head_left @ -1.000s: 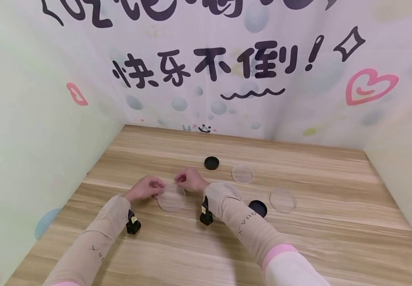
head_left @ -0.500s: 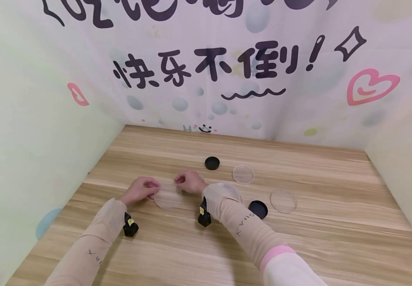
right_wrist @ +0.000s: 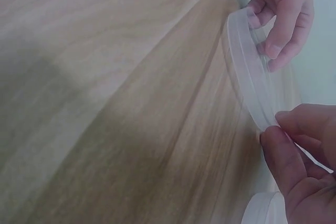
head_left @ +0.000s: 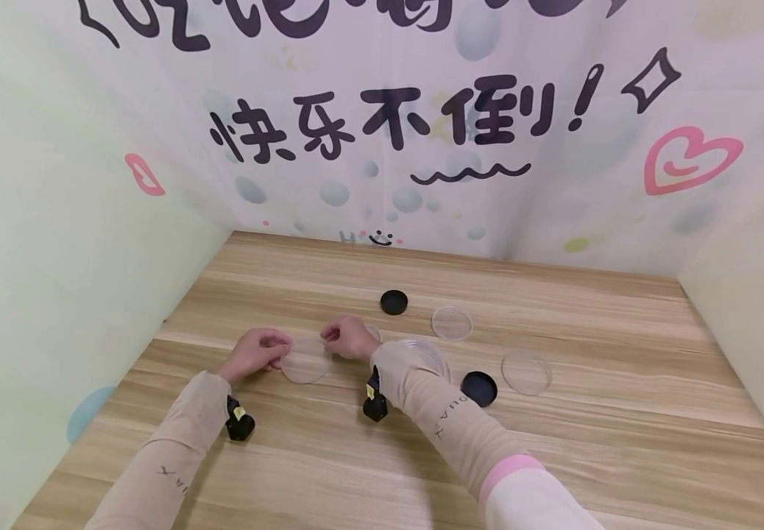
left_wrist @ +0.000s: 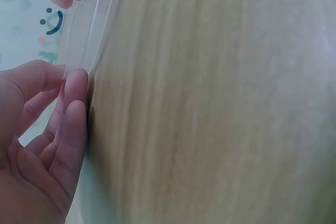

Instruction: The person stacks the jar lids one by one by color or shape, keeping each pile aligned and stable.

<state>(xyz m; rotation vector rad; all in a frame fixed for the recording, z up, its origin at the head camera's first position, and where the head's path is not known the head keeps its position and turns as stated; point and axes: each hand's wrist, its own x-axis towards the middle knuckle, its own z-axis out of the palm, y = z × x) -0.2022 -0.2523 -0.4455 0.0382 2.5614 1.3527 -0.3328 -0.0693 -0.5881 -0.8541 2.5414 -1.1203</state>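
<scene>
Between my two hands is a clear, shallow petri dish, see-through and round with a raised rim. My left hand pinches its left edge between thumb and fingers. At the opposite edge my right hand pinches the rim with thumb and fingertips. The right wrist view has the rim edge-on, with a line running along the wall. Whether its underside touches the table cannot be made out. Just right of my right hand, partly hidden by it, lies a smaller clear dish.
A clear dish is partly covered by my right sleeve. Two more clear discs lie to the right. One black round lid sits farther back, another black lid beside the right forearm. The wooden table meets printed walls.
Both hands have shifted slightly left, carrying the clear petri dish between them. The smaller clear dish beside my right hand has come into sight. The other discs and lids have stayed put.
</scene>
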